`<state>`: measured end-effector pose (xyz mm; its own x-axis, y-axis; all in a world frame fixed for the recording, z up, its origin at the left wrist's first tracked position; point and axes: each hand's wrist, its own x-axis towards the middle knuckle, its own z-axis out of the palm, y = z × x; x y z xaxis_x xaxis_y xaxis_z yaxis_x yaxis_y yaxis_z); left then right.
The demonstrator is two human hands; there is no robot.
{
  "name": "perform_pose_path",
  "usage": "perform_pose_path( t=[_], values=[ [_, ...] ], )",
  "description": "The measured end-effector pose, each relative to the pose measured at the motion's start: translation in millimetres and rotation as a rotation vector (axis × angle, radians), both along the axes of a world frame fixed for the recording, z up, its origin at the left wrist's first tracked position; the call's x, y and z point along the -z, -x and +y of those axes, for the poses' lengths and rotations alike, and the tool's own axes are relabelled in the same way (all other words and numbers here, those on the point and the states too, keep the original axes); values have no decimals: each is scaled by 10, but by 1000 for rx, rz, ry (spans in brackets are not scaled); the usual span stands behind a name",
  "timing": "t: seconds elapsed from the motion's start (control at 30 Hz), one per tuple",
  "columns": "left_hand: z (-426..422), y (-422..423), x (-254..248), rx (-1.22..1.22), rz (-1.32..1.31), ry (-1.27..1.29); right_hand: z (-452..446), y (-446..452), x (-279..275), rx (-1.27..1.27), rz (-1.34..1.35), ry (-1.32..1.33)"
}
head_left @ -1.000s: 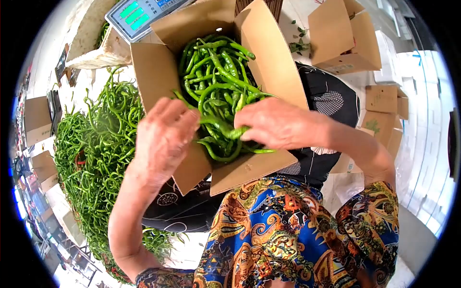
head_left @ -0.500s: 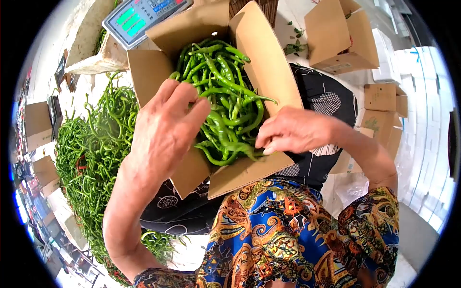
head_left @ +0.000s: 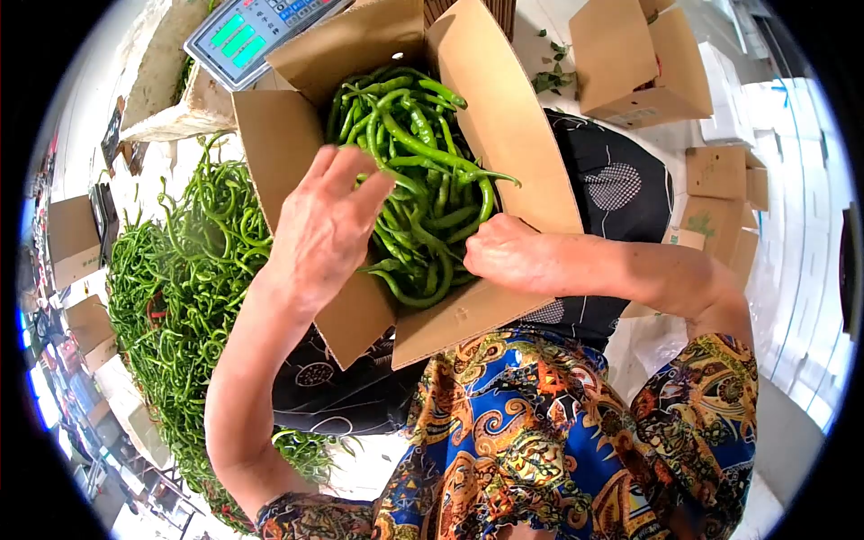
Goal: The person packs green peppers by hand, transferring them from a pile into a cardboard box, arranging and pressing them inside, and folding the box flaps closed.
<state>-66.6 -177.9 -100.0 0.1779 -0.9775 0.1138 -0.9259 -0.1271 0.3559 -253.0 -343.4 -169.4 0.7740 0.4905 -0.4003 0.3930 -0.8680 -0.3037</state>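
A cardboard box [head_left: 490, 117] with raised flaps holds many long green chili peppers [head_left: 423, 153]. My left hand [head_left: 328, 216] is over the left side of the pile, fingers bent inward above the peppers; whatever is between them is hidden. Inside the right side of the box, my right hand [head_left: 504, 256] is closed like a fist against the peppers near the front flap. Its fingertips are turned out of sight, so I cannot tell what they hold. One long pepper curves just above the right hand, its thin stem pointing toward the right wall.
A large heap of green peppers [head_left: 189, 333] lies left of the box. A digital scale [head_left: 256, 36] stands at the upper left beside a worn foam box [head_left: 171, 99]. Another open carton [head_left: 639, 67] sits at the upper right, with more flattened cardboard [head_left: 715, 211] below it.
My right hand has moved left and slightly up, deeper into the box; the pepper seen at its fingertips no longer shows there. My left hand has shifted slightly right.
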Motion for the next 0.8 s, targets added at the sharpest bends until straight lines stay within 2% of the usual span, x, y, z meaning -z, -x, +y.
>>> perform_pose_path(
  t=[0.1, 0.13, 0.17, 0.23, 0.27, 0.37, 0.4, 0.5, 0.53, 0.57, 0.63, 0.73, 0.8],
  values=[
    [256, 228, -99, 73, -79, -464, -48, 36, -10, 53, -8, -190],
    [326, 343, -57, 105, -164, -506, -101, 48, -28, 110, -103, -388],
    [379, 455, 64, 135, -248, -548, -104, 35, -47, 114, -70, -356],
    [402, 522, 370, 180, -169, -420, -90, -81, -314, 116, -2, -290],
    [397, 498, 475, 220, -156, -405, -18, -248, -437, 131, 211, -162],
    [277, 506, 573, 241, -49, -285, 8, -386, -470, 239, -25, -302],
    [265, 551, 589, 218, -35, -277, 18, -409, -407, 243, -261, -386],
    [274, 438, 531, 159, 20, -441, 20, -470, -276, 187, -454, -208],
    [216, 363, 332, 51, 69, -579, 3, -447, -198, 185, -428, -215],
    [238, 257, 240, -68, 202, -350, -15, -377, -108, 186, -398, -223],
    [168, 57, 74, -313, 229, -87, -18, -327, -67, 202, -331, -208],
    [-50, -80, 328, -370, 33, -358, -34, -367, -282, 217, -197, -133],
    [-121, -25, 489, -396, 19, -358, -62, -331, -235, 204, -369, -159]
  ],
)
